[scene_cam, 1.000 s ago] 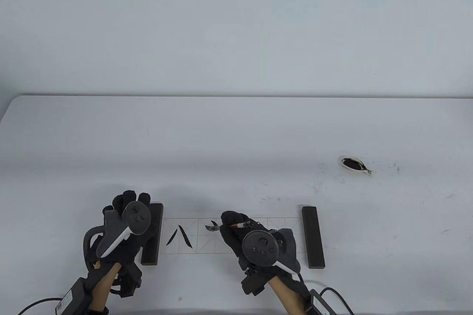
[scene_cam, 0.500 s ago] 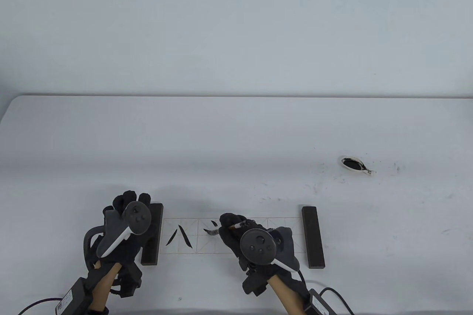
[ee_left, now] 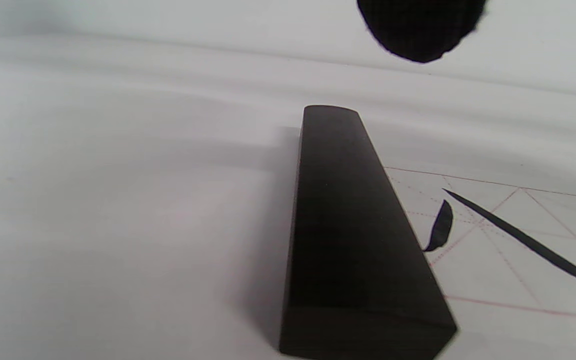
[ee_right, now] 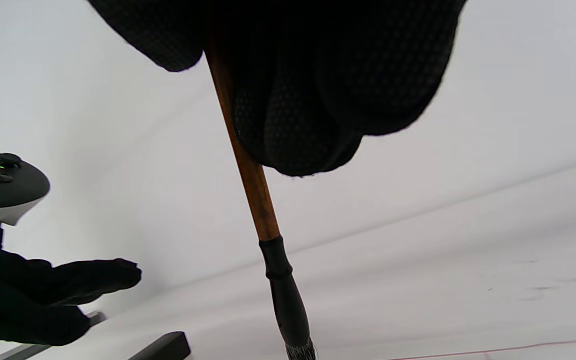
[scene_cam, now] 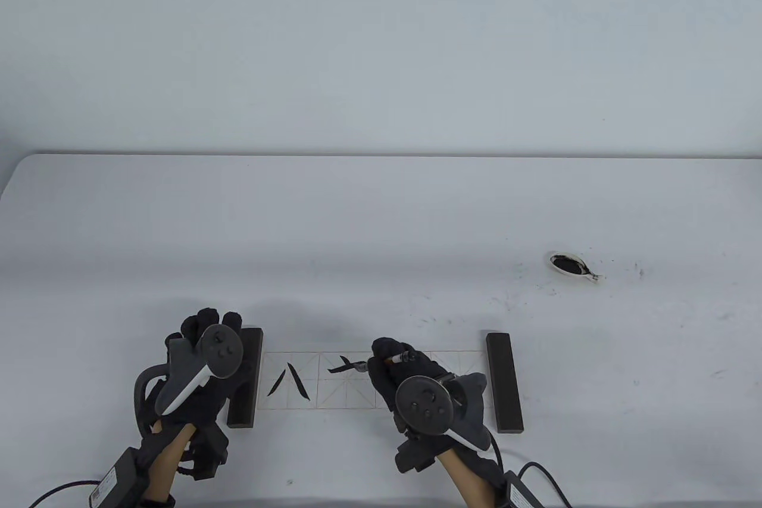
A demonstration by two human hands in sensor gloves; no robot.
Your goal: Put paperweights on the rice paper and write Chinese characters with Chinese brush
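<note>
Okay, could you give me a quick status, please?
Right hand grips brush, writing on rice paper. Left hand open over left paperweight. Nothing blocking.

Items counted, located relative to the rice paper [scene_cam: 381,380]: two paperweights, one [scene_cam: 245,377] on its left end and one [scene_cam: 504,382] at its right end; one brush [scene_cam: 381,361] above it; one ink dish [scene_cam: 570,264] far beyond its right end (ink-filled); two gloved hands [scene_cam: 199,362] [scene_cam: 417,389].

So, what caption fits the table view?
Right hand brushes ink onto weighted rice paper.
</note>
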